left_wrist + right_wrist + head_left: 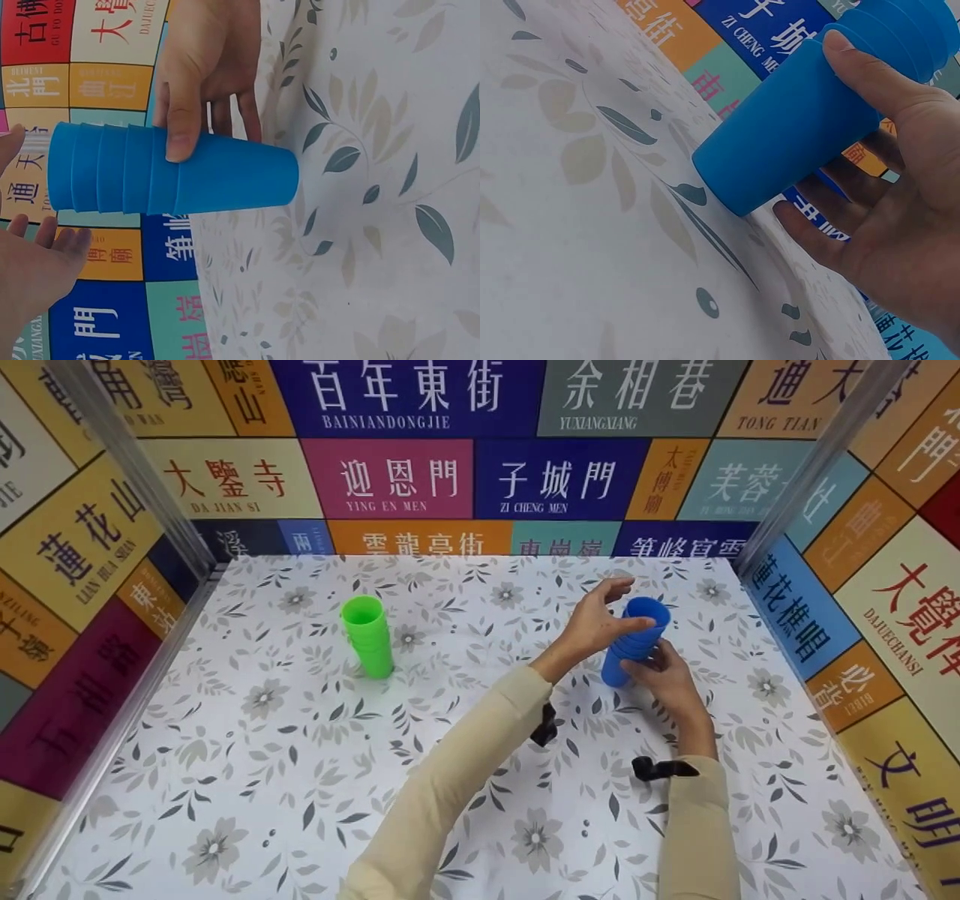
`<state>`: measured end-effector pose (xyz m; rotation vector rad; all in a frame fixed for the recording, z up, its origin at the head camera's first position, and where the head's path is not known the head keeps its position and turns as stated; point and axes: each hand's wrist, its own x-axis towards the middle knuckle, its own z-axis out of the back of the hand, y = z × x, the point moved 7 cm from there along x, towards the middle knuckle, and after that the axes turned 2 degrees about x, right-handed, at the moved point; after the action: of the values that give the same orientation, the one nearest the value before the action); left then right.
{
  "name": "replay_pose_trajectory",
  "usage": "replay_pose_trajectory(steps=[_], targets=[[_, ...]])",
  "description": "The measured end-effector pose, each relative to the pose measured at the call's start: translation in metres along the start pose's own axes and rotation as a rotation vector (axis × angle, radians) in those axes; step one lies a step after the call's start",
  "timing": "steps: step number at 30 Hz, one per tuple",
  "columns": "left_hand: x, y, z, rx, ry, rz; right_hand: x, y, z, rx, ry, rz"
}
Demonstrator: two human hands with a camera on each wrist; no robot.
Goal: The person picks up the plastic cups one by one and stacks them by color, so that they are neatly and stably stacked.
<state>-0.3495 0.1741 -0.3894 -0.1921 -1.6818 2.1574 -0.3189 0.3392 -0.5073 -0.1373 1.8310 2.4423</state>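
A stack of nested blue cups stands upright on the right side of the table, rims upward. My right hand holds the stack low down. In the right wrist view its thumb lies along the lowest cup, with the other fingers behind. My left hand is at the top rim, its thumb and fingers spread wide around the opening. In the left wrist view, the left hand's fingers are relaxed and a little apart from the top cup.
A stack of green cups stands on the left part of the table. White cloth with grey leaves and flowers covers the tabletop. Panels with colourful printed signs rise along the back and both sides.
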Motion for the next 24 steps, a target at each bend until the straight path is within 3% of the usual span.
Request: replay_pose_trajectory(steps=[7,16,24], targets=[[-0.003,0.010,0.011,-0.001,-0.014,0.016,0.001,0.000,-0.002,-0.017,-0.007,-0.020],[-0.005,0.028,0.038,0.018,-0.067,0.036,-0.001,0.004,-0.001,0.017,-0.003,0.014],[-0.010,0.040,0.081,0.031,-0.102,0.049,-0.012,0.029,0.018,0.100,-0.053,0.170]])
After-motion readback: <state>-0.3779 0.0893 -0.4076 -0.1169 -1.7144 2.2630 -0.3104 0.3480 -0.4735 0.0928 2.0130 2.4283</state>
